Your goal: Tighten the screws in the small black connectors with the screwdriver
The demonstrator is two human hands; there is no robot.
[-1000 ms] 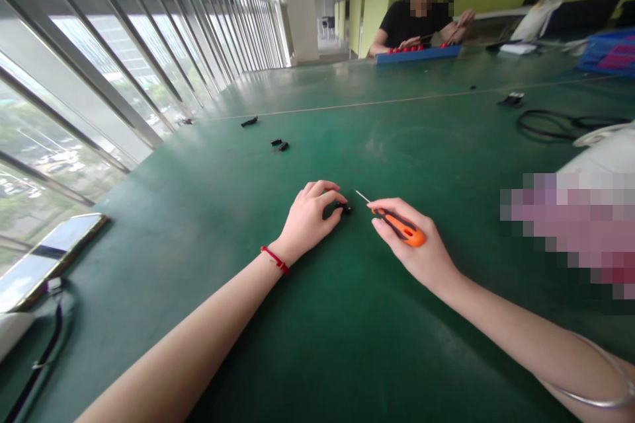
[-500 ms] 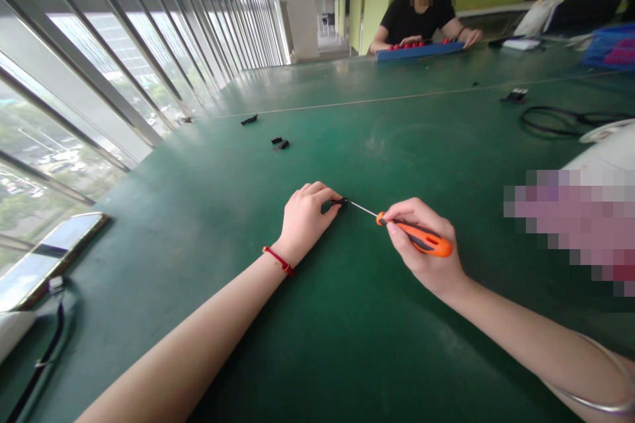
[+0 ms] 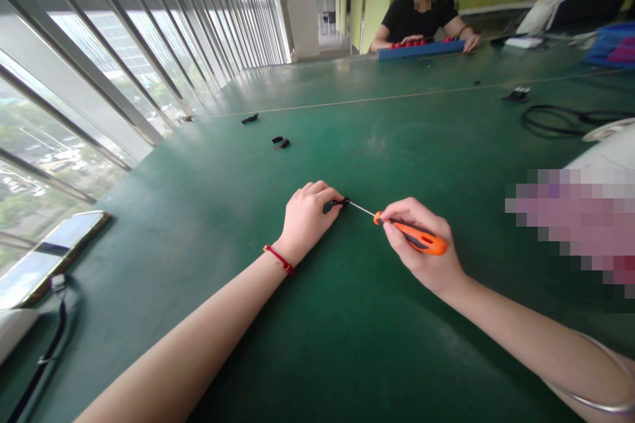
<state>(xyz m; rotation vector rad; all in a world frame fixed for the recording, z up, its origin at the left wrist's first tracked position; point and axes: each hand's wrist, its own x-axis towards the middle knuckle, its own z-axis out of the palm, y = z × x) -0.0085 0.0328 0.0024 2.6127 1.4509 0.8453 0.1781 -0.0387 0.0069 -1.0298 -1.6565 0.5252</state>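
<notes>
Between the thumb and fingers of my left hand (image 3: 312,215) is a small black part (image 3: 340,201), held low over the green table (image 3: 297,317). Its exact kind is too small to make out. My right hand (image 3: 421,244) is closed around the orange and grey handle of a screwdriver (image 3: 417,236). The thin metal shaft points left, and its tip meets the black part or lies right at it. A red bracelet (image 3: 280,260) circles my left wrist.
Several small black pieces (image 3: 280,141) lie farther back on the table. At the left edge are a phone (image 3: 52,251) and a black cable (image 3: 49,357). Another cable (image 3: 555,120) lies at the right. Across the table a person sits behind a blue tray (image 3: 421,49).
My right hand and the screwdriver have shifted slightly left, toward the black part. My left hand stays almost in place, still pinching the part.
</notes>
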